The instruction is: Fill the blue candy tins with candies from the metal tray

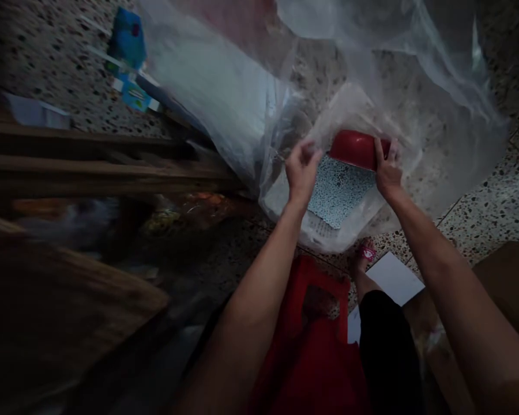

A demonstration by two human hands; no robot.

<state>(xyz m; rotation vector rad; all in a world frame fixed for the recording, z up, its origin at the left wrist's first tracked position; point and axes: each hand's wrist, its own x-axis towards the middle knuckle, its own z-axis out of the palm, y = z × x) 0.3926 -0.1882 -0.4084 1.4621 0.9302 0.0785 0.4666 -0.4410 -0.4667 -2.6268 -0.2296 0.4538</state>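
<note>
A clear plastic bag (328, 239) stands open on the floor with many small pale-blue beads or pellets (339, 190) inside. My right hand (388, 170) grips a red bowl (357, 148), tilted on its side with its rim toward the pellets. Its fingers lie spread over the bowl's outside and base. At the bag's left side my left hand (301, 173) has its fingers curled in, closed on the edge of the plastic. Exactly how much film it pinches is blurred.
Larger clear plastic sheeting (225, 75) spreads behind the bag. A wooden rack (112, 176) stands at the left, with blue packets (130, 46) beyond it. Below are a red plastic stool (315, 340), my foot in a pink sandal (367, 252), a white sheet (395, 278) and cardboard (508, 282).
</note>
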